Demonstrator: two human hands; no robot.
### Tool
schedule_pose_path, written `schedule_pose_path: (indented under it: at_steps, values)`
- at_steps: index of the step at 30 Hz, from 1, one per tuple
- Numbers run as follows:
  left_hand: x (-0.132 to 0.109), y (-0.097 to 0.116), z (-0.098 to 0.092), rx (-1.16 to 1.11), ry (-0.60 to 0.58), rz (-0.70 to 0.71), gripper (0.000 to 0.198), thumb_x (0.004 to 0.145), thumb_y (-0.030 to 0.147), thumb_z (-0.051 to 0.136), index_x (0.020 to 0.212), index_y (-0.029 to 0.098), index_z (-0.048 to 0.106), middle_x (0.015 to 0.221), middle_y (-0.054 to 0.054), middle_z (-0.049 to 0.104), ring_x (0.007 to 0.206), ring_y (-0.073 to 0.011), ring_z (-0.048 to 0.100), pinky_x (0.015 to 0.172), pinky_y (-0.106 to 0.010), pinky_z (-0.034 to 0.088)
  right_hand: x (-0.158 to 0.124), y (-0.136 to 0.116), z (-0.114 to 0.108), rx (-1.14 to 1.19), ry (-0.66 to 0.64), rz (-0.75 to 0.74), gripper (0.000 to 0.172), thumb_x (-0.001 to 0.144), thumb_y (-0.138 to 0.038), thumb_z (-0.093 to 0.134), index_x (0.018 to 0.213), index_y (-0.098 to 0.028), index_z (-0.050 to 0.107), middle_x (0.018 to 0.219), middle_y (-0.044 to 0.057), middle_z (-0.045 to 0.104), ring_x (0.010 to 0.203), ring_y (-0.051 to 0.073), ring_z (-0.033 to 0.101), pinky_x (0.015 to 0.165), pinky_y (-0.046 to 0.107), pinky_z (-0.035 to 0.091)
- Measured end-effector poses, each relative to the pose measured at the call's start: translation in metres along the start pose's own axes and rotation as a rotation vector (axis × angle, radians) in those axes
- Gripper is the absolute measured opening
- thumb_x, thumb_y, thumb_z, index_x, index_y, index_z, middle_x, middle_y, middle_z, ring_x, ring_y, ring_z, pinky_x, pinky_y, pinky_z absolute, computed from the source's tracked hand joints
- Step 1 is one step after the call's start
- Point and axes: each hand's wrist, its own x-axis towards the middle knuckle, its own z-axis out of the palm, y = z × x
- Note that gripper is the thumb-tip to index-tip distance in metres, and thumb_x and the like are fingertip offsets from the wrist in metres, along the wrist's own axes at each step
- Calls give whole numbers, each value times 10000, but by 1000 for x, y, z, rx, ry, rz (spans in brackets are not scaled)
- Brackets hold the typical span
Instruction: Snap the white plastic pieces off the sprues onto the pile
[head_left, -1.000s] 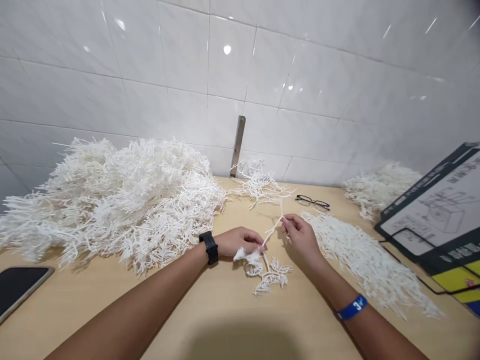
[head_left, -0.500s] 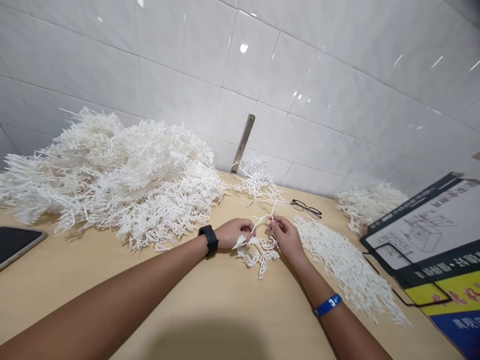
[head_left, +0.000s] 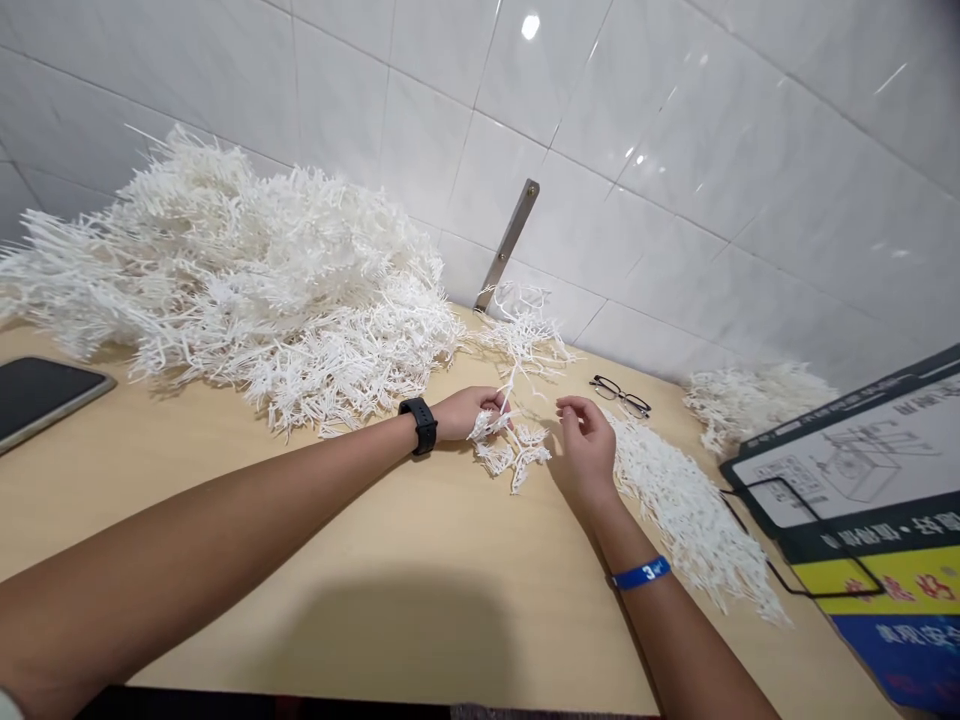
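My left hand (head_left: 471,413), with a black watch on its wrist, pinches a thin white branched plastic sprig (head_left: 513,376) whose stem sticks up past the fingertips. More white feathery branch tips (head_left: 517,455) hang below those fingers, just over the table. A little to the right, my right hand (head_left: 589,440) is apart from the sprig, its fingers loosely curled and the thumb separated from them; nothing shows in it. A blue band circles that wrist. Beside the right hand lies a long spread of small white pieces (head_left: 690,510).
A large heap of white branched sprigs (head_left: 300,280) covers the left back. Smaller clusters (head_left: 525,335) lie near a metal bracket (head_left: 510,240) and by the wall (head_left: 750,400). Eyeglasses (head_left: 621,396), a phone (head_left: 45,400) and a printed box (head_left: 862,490) with a black wire frame are around.
My right hand has let go of the sprig and drawn away to the right. My left hand still holds it. The camera view has tilted down somewhat.
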Motion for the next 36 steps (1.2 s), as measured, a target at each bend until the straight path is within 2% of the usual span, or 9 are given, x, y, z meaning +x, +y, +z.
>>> schedule_pose_path:
  at_steps: [2, 4, 6, 9, 12, 19, 27, 32, 36]
  values:
    - [1, 0, 0, -20, 14, -10, 226, 651, 169, 735, 765, 123, 546, 728, -54, 669, 557, -97, 591, 542, -217, 468, -1, -3, -3, -30, 38, -55, 216, 870, -302, 461, 927, -191, 638, 948, 79, 673, 901, 219, 623, 791, 338, 487]
    - [1, 1, 0, -19, 20, -17, 190, 677, 155, 710, 763, 124, 543, 703, -48, 663, 538, -95, 583, 534, -218, 465, -1, -5, -5, -62, -11, -104, 212, 873, -280, 460, 923, -193, 647, 915, 74, 679, 875, 214, 627, 784, 332, 485]
    - [0, 1, 1, -13, 27, -10, 156, 710, 157, 678, 768, 129, 536, 683, -38, 653, 524, -92, 572, 530, -218, 457, 0, -5, -5, -79, -191, -168, 216, 874, -242, 456, 913, -203, 665, 942, 72, 693, 910, 217, 634, 802, 336, 484]
    - [-1, 2, 2, 12, 25, 14, 129, 742, 174, 644, 765, 132, 524, 658, -33, 635, 496, -87, 545, 505, -212, 423, 2, 0, -3, -69, -570, -328, 276, 870, -165, 441, 962, -232, 693, 1099, 62, 693, 1051, 225, 615, 909, 370, 459]
    - [-1, 3, 2, 19, -7, 18, 142, 738, 183, 642, 752, 135, 509, 639, -31, 621, 479, -90, 527, 483, -213, 393, 2, 3, 0, -70, -726, -415, 333, 877, -137, 442, 1067, -254, 689, 1174, 59, 671, 1111, 231, 586, 983, 407, 415]
    - [1, 1, 2, 124, 13, 26, 87, 773, 193, 578, 785, 137, 513, 624, -16, 594, 489, -91, 518, 492, -217, 397, -1, -4, 0, -125, -770, -328, 231, 896, -228, 490, 999, -221, 697, 960, 74, 658, 906, 218, 604, 821, 357, 462]
    - [-7, 9, 7, 420, 43, 86, 69, 762, 193, 571, 810, 146, 550, 570, 46, 473, 489, -73, 415, 480, -197, 336, -5, -2, 1, -167, -763, -235, 70, 858, -228, 515, 842, -191, 573, 769, 15, 580, 670, 149, 496, 610, 267, 388]
    - [-8, 12, 9, 506, 68, 113, 164, 849, 262, 472, 881, 143, 580, 694, 6, 552, 569, -93, 462, 548, -221, 378, -6, -3, 0, -97, -778, -161, 82, 882, -257, 494, 830, -198, 517, 720, -15, 547, 659, 141, 478, 614, 259, 369]
    - [-8, 10, 9, 548, 168, 118, 294, 861, 323, 490, 1081, 143, 567, 775, -7, 597, 606, -106, 508, 605, -245, 417, -5, -4, -2, -71, -786, -128, 87, 895, -273, 485, 854, -200, 509, 733, -22, 542, 670, 139, 478, 633, 262, 370]
